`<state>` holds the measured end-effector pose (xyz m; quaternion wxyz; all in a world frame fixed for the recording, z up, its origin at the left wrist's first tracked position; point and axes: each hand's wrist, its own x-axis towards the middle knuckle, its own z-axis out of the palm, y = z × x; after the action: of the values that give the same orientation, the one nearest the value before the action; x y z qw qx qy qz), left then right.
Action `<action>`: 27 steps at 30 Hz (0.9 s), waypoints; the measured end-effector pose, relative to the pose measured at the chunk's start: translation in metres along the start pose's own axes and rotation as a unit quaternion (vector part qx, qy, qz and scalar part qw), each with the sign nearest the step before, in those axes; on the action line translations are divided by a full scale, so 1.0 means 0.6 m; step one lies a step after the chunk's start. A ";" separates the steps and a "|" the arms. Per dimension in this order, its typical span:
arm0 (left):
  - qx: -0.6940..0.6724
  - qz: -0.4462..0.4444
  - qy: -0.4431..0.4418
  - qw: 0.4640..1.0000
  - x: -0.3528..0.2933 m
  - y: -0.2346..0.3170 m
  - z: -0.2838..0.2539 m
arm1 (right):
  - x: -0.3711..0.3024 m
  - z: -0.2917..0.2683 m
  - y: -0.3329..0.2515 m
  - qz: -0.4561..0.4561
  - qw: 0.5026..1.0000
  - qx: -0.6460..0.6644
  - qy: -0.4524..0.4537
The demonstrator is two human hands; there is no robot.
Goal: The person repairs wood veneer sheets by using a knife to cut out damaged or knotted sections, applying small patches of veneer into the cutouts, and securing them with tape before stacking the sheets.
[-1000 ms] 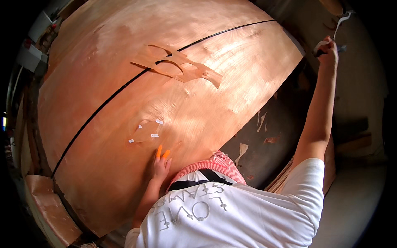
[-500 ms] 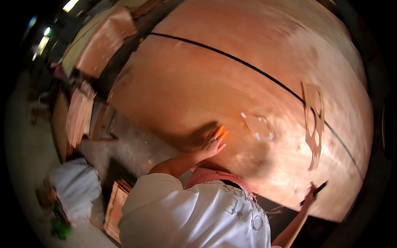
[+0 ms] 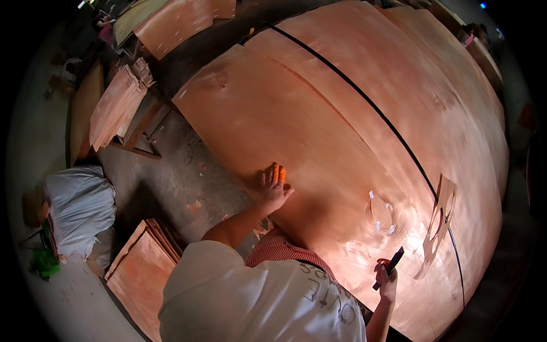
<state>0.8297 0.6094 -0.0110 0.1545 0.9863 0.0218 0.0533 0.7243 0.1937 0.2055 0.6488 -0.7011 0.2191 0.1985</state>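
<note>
My left hand (image 3: 274, 192) lies palm down with its fingers spread near the edge of a large reddish-brown wood veneer sheet (image 3: 273, 108). Orange covers wrap two of its fingers. To the right, my right hand (image 3: 387, 284) is closed around a short, flat black tool (image 3: 395, 260), tilted over the sheet; its exact kind does not show. Beyond that hand, an oval veneer patch (image 3: 380, 212) sits in the sheet with small white tape pieces round its edge. A narrow veneer offcut (image 3: 448, 191) with oval cutouts lies farther right.
A long black strip (image 3: 366, 97) crosses the sheet. Stacked veneer (image 3: 117, 105) rests on a wooden stand at the left. Near my left side are more veneer pieces (image 3: 142, 273) and a pale, cloth-like bundle (image 3: 80, 205). Scraps litter the concrete floor (image 3: 188, 162).
My view has swung, so the sheet and patch appear shifted. My right hand has come inward over the sheet with the black tool. The left hand stays on the sheet, fingers spread.
</note>
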 end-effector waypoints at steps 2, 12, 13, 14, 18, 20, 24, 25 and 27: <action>0.003 -0.025 -0.023 0.999 -0.002 0.004 0.005 | -0.010 0.020 0.003 0.037 0.998 -0.040 -0.026; -0.187 -0.093 -0.020 0.978 -0.013 -0.115 0.015 | -0.162 0.068 0.170 0.207 0.937 -0.229 -0.164; -0.153 -0.046 -0.006 0.987 -0.010 -0.119 0.009 | -0.193 0.072 0.192 0.210 0.941 -0.217 -0.154; -0.117 0.001 0.007 0.993 -0.007 -0.121 -0.006 | -0.221 0.078 0.213 0.212 0.946 -0.202 -0.141; -0.024 0.005 -0.044 0.999 -0.002 -0.124 -0.054 | -0.277 0.094 0.258 0.199 0.962 -0.159 -0.100; 0.008 -0.010 -0.064 0.998 -0.002 -0.129 -0.054 | -0.280 0.099 0.259 0.175 0.973 -0.134 -0.073; 0.029 -0.015 -0.109 0.993 0.000 -0.122 -0.060 | -0.332 0.143 0.315 0.119 0.989 -0.081 0.033; 0.032 -0.016 -0.123 0.992 0.004 -0.123 -0.061 | -0.347 0.163 0.346 0.097 0.990 -0.070 0.074; 0.030 -0.020 -0.147 0.988 0.002 -0.121 -0.056 | -0.354 0.183 0.394 0.043 0.983 -0.075 0.164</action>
<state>0.8253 0.6887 -0.0016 0.1279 0.9869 0.0202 -0.0966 0.4164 0.2990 0.1217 0.5406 -0.7605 0.3376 0.1242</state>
